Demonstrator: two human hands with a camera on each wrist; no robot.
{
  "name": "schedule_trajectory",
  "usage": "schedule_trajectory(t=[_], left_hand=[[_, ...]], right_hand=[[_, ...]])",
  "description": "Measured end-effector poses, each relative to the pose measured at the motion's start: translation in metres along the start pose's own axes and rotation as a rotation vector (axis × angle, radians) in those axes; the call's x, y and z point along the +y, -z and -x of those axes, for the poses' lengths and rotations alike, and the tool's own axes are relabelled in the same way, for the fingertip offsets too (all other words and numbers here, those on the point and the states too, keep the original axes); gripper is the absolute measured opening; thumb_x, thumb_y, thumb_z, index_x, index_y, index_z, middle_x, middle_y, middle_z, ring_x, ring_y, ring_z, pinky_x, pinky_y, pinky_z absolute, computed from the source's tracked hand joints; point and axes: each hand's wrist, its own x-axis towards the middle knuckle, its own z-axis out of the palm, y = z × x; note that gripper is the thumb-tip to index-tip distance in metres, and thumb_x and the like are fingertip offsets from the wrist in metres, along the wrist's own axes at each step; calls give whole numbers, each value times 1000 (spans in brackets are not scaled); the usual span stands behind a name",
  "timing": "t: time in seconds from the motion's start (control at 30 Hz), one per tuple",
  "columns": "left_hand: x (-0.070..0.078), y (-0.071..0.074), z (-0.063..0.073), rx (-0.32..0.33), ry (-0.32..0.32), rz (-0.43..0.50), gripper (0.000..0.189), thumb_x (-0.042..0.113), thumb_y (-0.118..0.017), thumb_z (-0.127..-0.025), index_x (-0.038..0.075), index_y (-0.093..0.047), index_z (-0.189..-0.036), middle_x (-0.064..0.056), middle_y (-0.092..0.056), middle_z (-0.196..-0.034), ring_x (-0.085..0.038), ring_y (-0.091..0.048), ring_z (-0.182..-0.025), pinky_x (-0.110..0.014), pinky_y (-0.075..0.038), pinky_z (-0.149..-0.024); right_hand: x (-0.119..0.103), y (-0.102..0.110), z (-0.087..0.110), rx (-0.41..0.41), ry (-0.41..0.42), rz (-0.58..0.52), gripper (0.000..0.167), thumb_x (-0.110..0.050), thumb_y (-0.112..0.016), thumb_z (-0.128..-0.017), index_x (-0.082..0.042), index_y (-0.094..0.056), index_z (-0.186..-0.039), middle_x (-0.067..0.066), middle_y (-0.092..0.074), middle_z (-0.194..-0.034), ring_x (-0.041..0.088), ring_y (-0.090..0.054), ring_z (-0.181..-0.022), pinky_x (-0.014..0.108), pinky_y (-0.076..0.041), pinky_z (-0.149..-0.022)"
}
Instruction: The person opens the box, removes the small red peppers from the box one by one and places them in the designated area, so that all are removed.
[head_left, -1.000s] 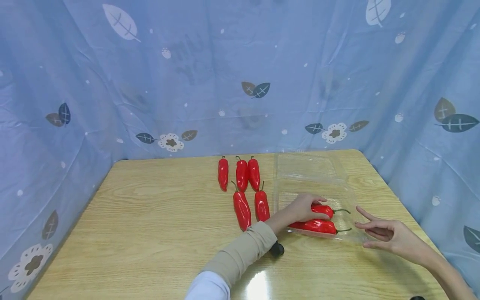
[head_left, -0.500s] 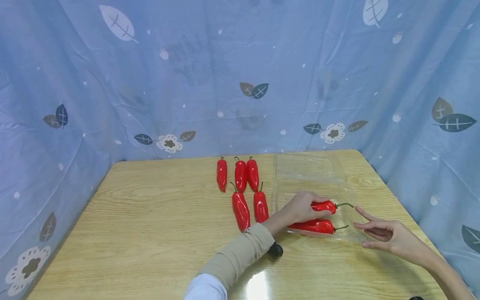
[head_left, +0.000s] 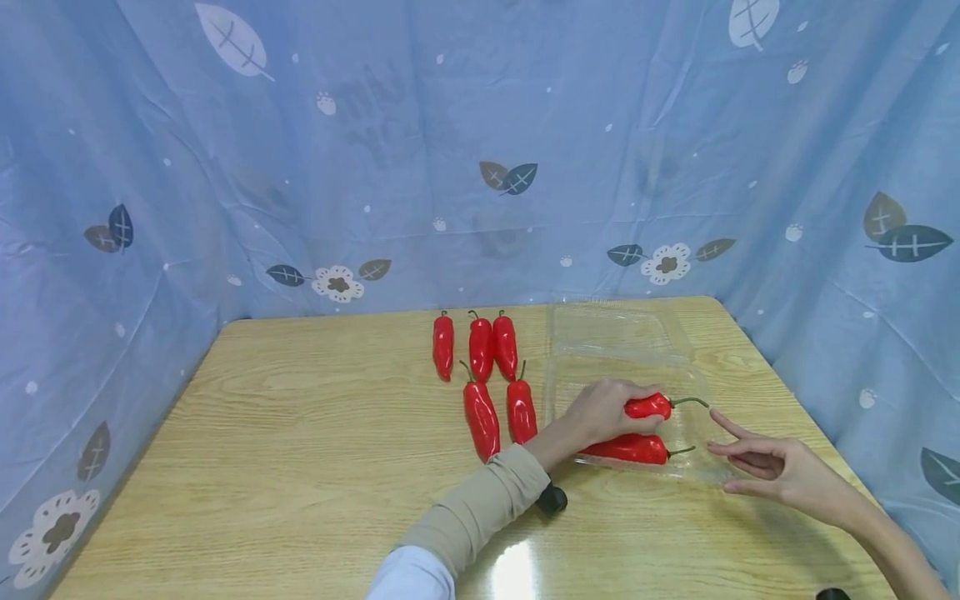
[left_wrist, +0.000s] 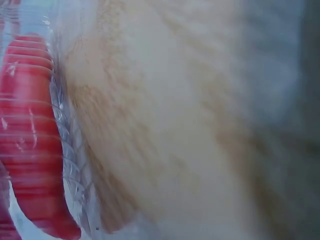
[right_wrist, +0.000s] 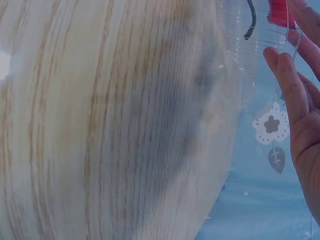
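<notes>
In the head view my left hand grips a red chili pepper by its stem end, inside a clear plastic clamshell container. The hand covers the rest of that pepper. Another red chili pepper lies along the container's front wall, partly under the hand, its stem pointing right. In the left wrist view, a red chili pepper shows through the ribbed plastic. My right hand is at the container's right edge, fingers extended, thumb apart. In the right wrist view its fingers are beside the clear rim.
Several red chili peppers lie on the wooden table left of the container. The container's lid lies folded back at the rear. A blue patterned curtain stands behind and along both sides.
My left hand has shifted the gripped pepper slightly back, away from the front pepper, and a gap has opened between them. The right hand stays nearly still.
</notes>
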Motion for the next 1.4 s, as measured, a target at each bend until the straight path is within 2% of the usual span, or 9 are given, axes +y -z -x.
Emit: schedule_trajectory(t=[0.2,0.3,0.5,0.6,0.7,0.83,1.1,1.27,1.4], left_hand=[[0,5,1,16,24,-3,53,44,-70,-85,25,-58,-133,9,-71,-100,2,-47,-66,-9,-36,-50],[1,7,2,17,15,-28,53,45,-70,-85,26,-59,-133,9,-70,-104,4,-47,-67,-8,-37,-50],[5,14,6,62,-66,-107,52,44,-71,-85,23,-60,-131,7,-69,-114,5,-52,-73,-5,-37,-51],[8,20,10,75,-49,-111,51,44,-70,-85,24,-62,-130,8,-70,-111,4,-53,-73,-4,-37,-53],[11,27,15,91,18,-58,48,44,-70,-85,24,-63,-128,8,-70,-108,4,-53,-75,-4,-37,-55],[12,36,22,123,106,72,45,42,-71,-85,22,-65,-126,8,-70,-107,4,-53,-78,-4,-39,-58],[6,54,44,132,160,256,45,40,-73,-84,21,-67,-124,7,-68,-111,2,-54,-84,-7,-44,-60],[-1,66,62,139,218,301,45,40,-74,-82,25,-66,-124,7,-67,-114,0,-55,-86,-11,-47,-61],[-9,73,76,181,237,352,45,36,-75,-82,21,-67,-124,4,-67,-112,-4,-57,-87,-13,-50,-63]], right_hand=[[1,2,-1,-19,4,-24,35,14,-65,-81,19,-57,-114,-25,-36,-147,1,-53,-118,25,-53,-83],[1,2,-1,-27,-2,-30,34,13,-65,-81,19,-57,-114,-25,-35,-147,2,-53,-118,25,-53,-83],[-1,2,-1,-26,-4,-1,32,12,-66,-81,17,-59,-112,-25,-34,-147,1,-54,-116,24,-53,-83],[-1,2,-1,-23,1,8,32,12,-66,-81,17,-59,-112,-26,-35,-147,2,-55,-115,23,-53,-83],[-2,1,-1,-19,13,14,32,13,-67,-80,17,-59,-111,-26,-36,-146,2,-55,-115,22,-53,-82],[-2,1,-1,-15,34,25,32,14,-67,-80,16,-60,-111,-24,-37,-146,2,-55,-115,22,-52,-83],[-1,1,-2,-2,36,69,33,13,-69,-78,14,-62,-110,-25,-37,-145,1,-55,-115,20,-52,-82],[-1,2,-3,-8,32,64,33,13,-68,-79,14,-61,-111,-25,-36,-146,1,-55,-115,20,-52,-82],[-1,3,-1,-16,33,61,33,13,-68,-79,13,-61,-112,-24,-36,-146,1,-55,-115,20,-52,-82]])
